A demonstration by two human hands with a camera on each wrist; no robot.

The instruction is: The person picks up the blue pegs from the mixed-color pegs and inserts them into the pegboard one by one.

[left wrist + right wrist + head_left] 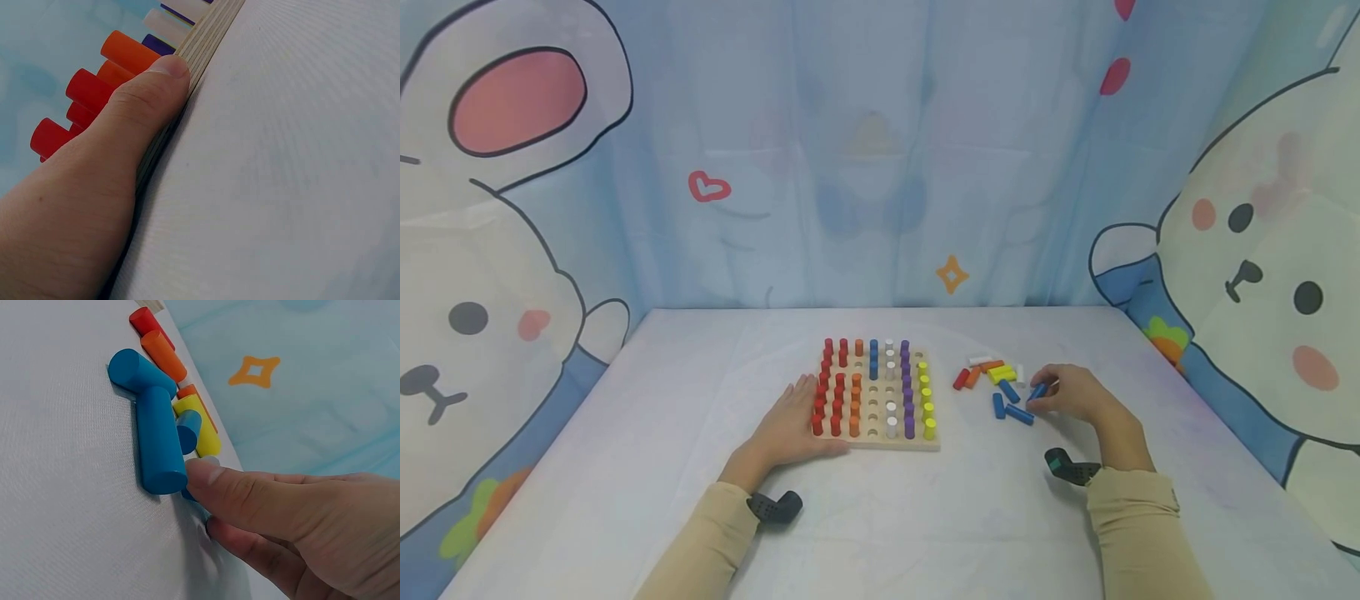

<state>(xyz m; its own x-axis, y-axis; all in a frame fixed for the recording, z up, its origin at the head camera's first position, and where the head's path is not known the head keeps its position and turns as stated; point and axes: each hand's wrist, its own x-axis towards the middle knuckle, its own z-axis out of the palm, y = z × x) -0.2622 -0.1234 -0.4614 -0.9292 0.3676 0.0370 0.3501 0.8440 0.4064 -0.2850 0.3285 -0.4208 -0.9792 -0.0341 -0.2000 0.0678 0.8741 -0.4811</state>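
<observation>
A wooden pegboard [895,446] carries upright pegs in columns of red, orange, blue, white, purple and yellow, with some holes bare. My left hand [790,425] rests against its near left corner, fingers along the left side. In the left wrist view the straight thumb [147,94] presses the front edge. To the right of the board, my right hand [1075,394] pinches a blue peg [1038,391] between thumb and fingers, just above or on the table; the thumb hides most of this peg in the right wrist view.
Loose pegs lie between board and right hand: several blue ones, such as a blue peg [1019,414], a red peg [961,379], an orange peg [973,377], yellow pegs [1002,374] and a white peg [1020,373]. A white cloth [925,525] covers the table; a printed curtain [880,167] hangs behind.
</observation>
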